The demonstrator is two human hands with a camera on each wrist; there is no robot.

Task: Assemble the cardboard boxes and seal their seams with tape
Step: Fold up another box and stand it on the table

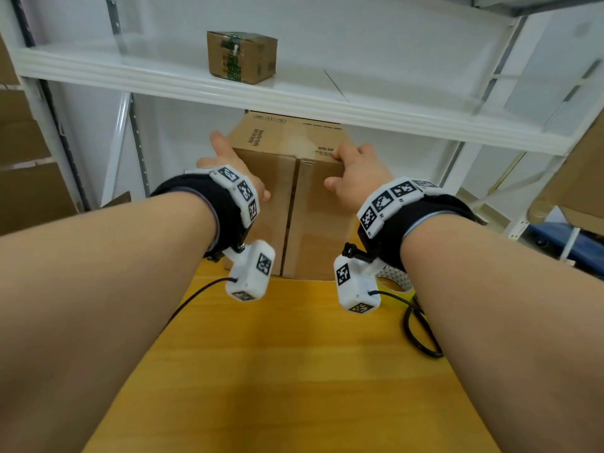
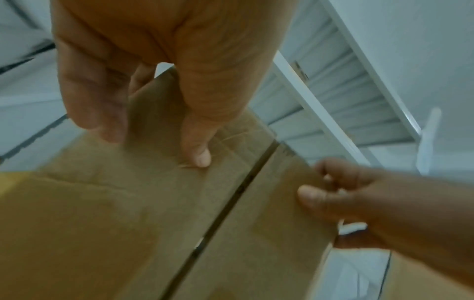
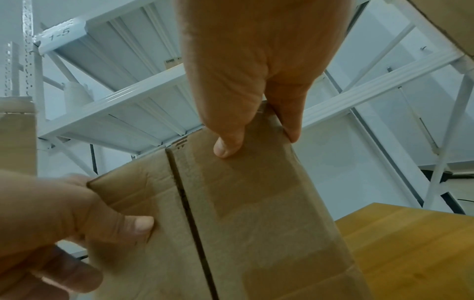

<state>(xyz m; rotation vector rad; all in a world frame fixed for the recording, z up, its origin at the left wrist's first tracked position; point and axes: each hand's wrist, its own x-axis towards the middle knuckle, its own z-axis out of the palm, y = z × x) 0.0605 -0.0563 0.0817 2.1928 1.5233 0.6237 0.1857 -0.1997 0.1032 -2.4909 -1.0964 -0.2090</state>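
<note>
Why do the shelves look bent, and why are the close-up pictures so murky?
Head view: the wide lens bows the shelf; light is even and sharp. Left wrist view: dim and smeared, the box soft, the right hand dark. Right wrist view: brighter, the left hand blurred.

Cardboard box (image 3: pixel 231 213): centre, flap seam facing near.
Right hand (image 3: pixel 256 71): grips its far right corner.
Left hand (image 3: pixel 51 223): grips its left edge.
Wooden table (image 3: pixel 410 243): right.

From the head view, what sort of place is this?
Likely a stockroom or packing area: white metal shelving holding a small box, stacked cardboard at the left, a tape roll on the wooden table.
</note>
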